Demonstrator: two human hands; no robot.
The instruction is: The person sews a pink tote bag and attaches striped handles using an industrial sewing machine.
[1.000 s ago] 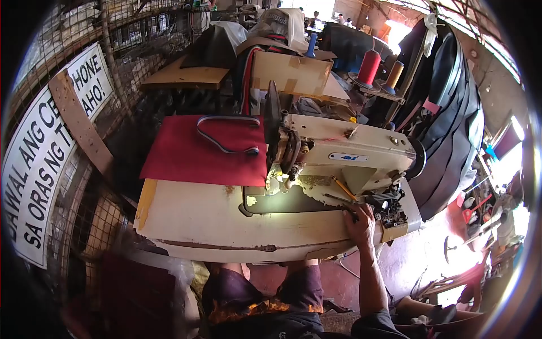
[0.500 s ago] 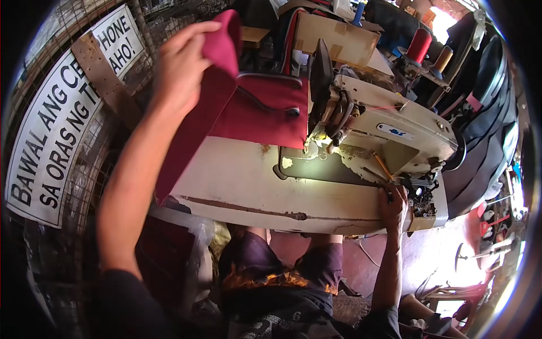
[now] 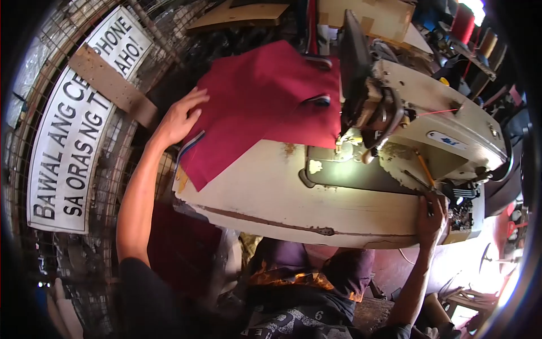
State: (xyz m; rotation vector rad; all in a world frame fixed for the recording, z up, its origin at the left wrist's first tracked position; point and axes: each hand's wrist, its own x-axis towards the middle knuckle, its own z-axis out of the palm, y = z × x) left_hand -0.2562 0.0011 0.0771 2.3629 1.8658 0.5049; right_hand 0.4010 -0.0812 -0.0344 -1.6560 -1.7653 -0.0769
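Note:
A maroon cloth (image 3: 254, 96) with dark and white trimmed edges lies on the left of the worn sewing table (image 3: 254, 198), its right edge beside the needle area of the sewing machine (image 3: 418, 90). At the cloth's left edge is my left hand (image 3: 182, 117), fingers spread, with nothing gripped. My right hand (image 3: 432, 217) rests at the table's right end with fingers curled around a small dark object that I cannot make out, just below an orange pencil-like stick (image 3: 424, 168). A lamp lights the needle area.
Wire mesh with a lettered sign (image 3: 73, 152) and a wooden board (image 3: 113, 85) stands at the left. Behind the machine are a cardboard box (image 3: 367, 20) and a red thread cone (image 3: 463, 25). Small metal parts (image 3: 462, 212) lie at the table's right end.
My left hand has let go of the raised cloth and moved down. The cloth now lies spread over the table's left part. The view has shifted; my right hand stays at the right end.

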